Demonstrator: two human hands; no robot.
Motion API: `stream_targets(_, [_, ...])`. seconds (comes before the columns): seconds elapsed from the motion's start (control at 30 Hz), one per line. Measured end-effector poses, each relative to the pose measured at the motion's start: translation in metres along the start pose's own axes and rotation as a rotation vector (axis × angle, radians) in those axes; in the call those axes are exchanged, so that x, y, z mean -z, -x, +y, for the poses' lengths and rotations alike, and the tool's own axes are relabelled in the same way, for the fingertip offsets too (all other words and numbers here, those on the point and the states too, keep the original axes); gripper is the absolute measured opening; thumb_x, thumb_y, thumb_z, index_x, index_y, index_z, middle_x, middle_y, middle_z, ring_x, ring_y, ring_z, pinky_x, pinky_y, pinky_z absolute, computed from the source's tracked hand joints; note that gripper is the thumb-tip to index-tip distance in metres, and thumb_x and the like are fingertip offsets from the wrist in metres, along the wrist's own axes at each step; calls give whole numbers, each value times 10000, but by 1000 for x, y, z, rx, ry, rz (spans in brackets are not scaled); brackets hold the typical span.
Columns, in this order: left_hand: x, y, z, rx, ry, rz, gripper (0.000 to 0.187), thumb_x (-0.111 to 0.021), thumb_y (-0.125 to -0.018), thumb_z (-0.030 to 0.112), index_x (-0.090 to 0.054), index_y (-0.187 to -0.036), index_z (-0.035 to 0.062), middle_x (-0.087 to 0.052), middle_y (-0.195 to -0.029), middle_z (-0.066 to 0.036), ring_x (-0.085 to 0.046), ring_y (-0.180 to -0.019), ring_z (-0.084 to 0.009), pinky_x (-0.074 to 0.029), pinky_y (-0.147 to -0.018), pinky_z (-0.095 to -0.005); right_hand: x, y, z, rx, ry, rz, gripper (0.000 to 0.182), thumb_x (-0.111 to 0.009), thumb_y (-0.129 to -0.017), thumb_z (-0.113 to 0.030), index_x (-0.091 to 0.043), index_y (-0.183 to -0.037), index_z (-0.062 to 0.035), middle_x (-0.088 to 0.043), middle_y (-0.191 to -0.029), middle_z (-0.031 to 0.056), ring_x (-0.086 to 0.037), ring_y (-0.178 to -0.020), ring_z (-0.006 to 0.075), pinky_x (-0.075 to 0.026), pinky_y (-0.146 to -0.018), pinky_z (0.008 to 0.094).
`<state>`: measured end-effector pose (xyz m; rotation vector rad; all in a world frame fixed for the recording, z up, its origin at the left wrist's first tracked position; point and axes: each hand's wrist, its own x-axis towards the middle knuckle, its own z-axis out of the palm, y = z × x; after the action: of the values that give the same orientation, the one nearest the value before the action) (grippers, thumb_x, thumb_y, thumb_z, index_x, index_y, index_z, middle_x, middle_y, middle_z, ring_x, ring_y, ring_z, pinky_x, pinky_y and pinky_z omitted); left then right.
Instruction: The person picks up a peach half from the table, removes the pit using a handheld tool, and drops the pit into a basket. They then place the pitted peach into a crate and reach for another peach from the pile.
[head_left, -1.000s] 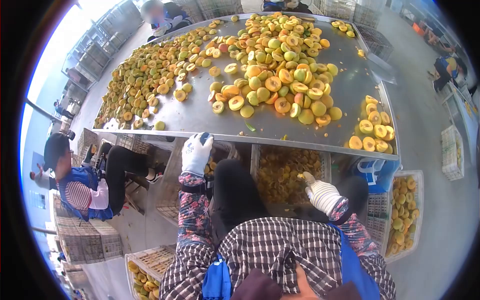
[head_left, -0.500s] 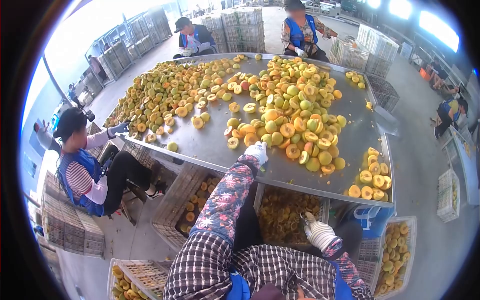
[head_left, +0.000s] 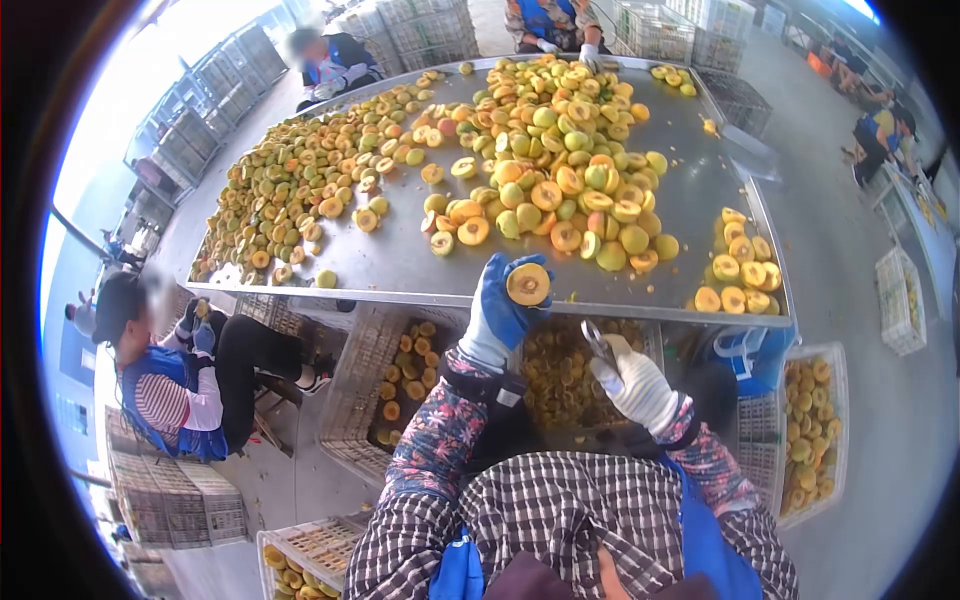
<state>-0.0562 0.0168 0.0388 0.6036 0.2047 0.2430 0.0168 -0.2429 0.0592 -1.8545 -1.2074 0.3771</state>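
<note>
My left hand [head_left: 503,310], in a blue and white glove, holds a halved fruit [head_left: 528,285] with its cut face and brown pit turned up, at the near edge of the metal table [head_left: 400,270]. My right hand [head_left: 636,386], in a white knit glove, is closed around a metal tool [head_left: 598,343] whose tip points up and left, a short way from the fruit. A crate of fruit pieces [head_left: 570,385] lies below and between both hands. Many halved fruits [head_left: 560,190] are heaped on the table beyond them.
A person [head_left: 165,370] sits at the left, holding something near the chest. Two people [head_left: 335,65] [head_left: 555,20] are at the table's far side. Crates of fruit [head_left: 800,440] [head_left: 385,385] stand beside and under the table. A blue container [head_left: 750,355] hangs near the right corner.
My left hand has drawn back from the heap and turned over with a halved fruit. My right hand has risen with the tool. The view has tilted downward; the left person's hands left the table.
</note>
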Motion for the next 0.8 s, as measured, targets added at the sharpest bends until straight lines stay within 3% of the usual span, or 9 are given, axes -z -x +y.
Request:
stream_targets(0.03, [-10,8,-9,28,21,-66,583,-431,-977,531,-550,-1277,45,-656,-1082,-159,-665,-878,-247,-569,-687,-357,2,-5,-11,4,5,16,341,-518,-981,-349,-453,-1169,-72,-619,-766,220,-608,-709,443,-466,-615,496])
stream_targets(0.07, [-29,17,-20,-65,-260,147,674,-375,-970,629,-561,-1258,49,-669,-1045,-143,-660,-870,-197,-545,-650,-289,1,-9,-17,55,5,42,317,-538,-972,-311,-453,-1160,-70,-623,-762,212,-616,-714,436,-466,-606,491])
stream_targets(0.17, [-44,28,-42,-97,-368,177,648,-333,-1000,596,-564,-1245,43,-665,-1035,-128,-647,-896,-183,-541,-726,-283,-5,-16,-27,92,155,103,261,-585,-933,-224,-501,-1118,-60,-643,-766,193,-638,-709,398,-485,-599,480])
stream_targets(0.2, [-42,26,-48,-172,-452,98,648,-309,-1013,583,-560,-1243,31,-657,-1049,-124,-634,-927,-174,-524,-807,-287,-5,-16,-29,86,159,107,261,-585,-933,-224,-501,-1118,-60,-643,-766,193,-638,-709,398,-485,-599,480])
stream_targets(0.37, [-51,35,-56,-63,-431,167,663,-283,-1024,572,-555,-1249,11,-638,-1088,-115,-622,-966,-166,-511,-873,-295,-12,-14,-29,167,365,127,221,-602,-913,-201,-566,-1045,-27,-668,-843,186,-651,-681,363,-516,-587,457])
stream_targets(0.43, [-50,35,-56,-59,-531,191,670,-271,-1025,575,-560,-1241,10,-641,-1067,-97,-623,-966,-154,-510,-872,-280,-16,-13,-20,171,398,101,269,-595,-916,-219,-544,-1084,-15,-658,-850,199,-647,-674,372,-516,-575,464])
stream_targets(0.67, [-51,42,-51,-96,-683,173,664,-304,-1015,589,-655,-1101,32,-667,-951,-53,-633,-849,-122,-522,-799,-265,-14,-12,-10,110,624,-62,299,-426,-994,-215,-494,-1169,18,-643,-807,189,-651,-639,357,-514,-523,461])
stream_targets(0.8, [-55,44,-43,83,-775,150,681,-310,-1008,606,-682,-1013,36,-669,-887,-42,-617,-765,-116,-510,-747,-252,-7,-5,-9,124,652,-141,307,-362,-1019,-208,-502,-1168,21,-649,-810,187,-658,-636,349,-520,-514,453])
